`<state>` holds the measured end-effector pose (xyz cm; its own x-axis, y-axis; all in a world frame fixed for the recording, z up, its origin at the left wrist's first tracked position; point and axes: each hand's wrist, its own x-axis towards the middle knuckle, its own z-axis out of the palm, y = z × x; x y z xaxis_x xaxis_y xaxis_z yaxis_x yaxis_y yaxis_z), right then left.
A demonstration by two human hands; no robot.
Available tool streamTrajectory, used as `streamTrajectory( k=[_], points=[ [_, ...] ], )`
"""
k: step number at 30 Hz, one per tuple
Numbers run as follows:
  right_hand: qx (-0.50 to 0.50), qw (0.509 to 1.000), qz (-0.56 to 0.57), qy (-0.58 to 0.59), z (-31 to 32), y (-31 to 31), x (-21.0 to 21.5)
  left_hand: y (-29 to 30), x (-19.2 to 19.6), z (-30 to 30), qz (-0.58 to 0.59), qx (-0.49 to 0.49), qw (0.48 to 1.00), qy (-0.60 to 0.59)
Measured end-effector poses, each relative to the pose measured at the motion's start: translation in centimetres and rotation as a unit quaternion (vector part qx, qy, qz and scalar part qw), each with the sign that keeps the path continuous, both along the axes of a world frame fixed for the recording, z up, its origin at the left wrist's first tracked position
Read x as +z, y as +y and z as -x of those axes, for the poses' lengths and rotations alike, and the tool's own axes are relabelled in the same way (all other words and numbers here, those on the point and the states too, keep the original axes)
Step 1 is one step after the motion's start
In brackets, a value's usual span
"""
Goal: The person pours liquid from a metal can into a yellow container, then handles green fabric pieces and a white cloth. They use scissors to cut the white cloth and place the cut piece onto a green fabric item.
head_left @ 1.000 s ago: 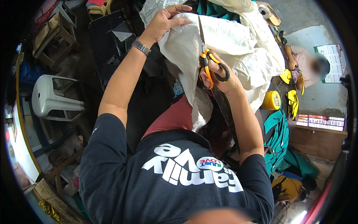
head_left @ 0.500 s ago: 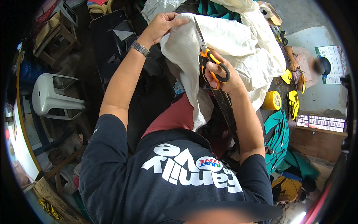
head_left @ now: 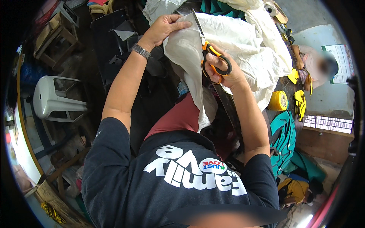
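A wide white cloth [head_left: 232,38] lies bunched over the table edge, and part of it hangs down toward my lap. My left hand [head_left: 164,30] pinches the cloth's far left edge between thumb and fingers. In my right hand [head_left: 227,70] is a pair of scissors [head_left: 215,57] with orange and black handles, my fingers through the loops. The long blades point away from me and lie along the cloth, just right of my left fingertips. Whether the lower blade is under the cloth I cannot tell.
A yellow round tub [head_left: 278,100] and yellow pieces [head_left: 299,102] stand on the table at right, above teal fabric [head_left: 282,133]. Another person [head_left: 311,62] sits at the far right. A white plastic stool [head_left: 51,97] and a wooden stool [head_left: 57,40] are at left.
The scissors have shifted slightly left and away from me, and their handles have turned. My left hand stays on the cloth's edge, almost unmoved.
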<state>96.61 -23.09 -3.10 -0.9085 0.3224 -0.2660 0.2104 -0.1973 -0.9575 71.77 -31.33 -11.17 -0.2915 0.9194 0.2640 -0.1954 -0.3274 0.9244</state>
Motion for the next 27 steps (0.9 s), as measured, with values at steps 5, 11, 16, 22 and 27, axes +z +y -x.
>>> streamTrajectory(
  k=[5,11,16,22,27],
  points=[
    [0.002,0.999,-0.034,0.020,-0.2,-0.6,0.1,-0.4,0.5,-0.7,0.032,-0.025,0.999,-0.023],
    [-0.011,0.999,-0.039,-0.005,-1.1,-1.5,0.6,-1.5,0.5,-2.2,0.055,-0.033,0.998,-0.028],
    [-0.048,0.992,-0.110,0.024,-5.5,-3.7,1.2,-4.4,0.2,-5.1,0.070,-0.040,0.995,0.056],
    [-0.280,0.884,-0.357,-0.111,-21.1,-5.3,0.6,-8.3,0.4,-10.4,-0.066,0.015,0.997,0.023],
    [-0.352,0.683,-0.452,-0.453,-33.7,-4.5,-1.6,-6.4,6.3,-11.1,-0.168,0.145,0.963,0.151]
  ],
)
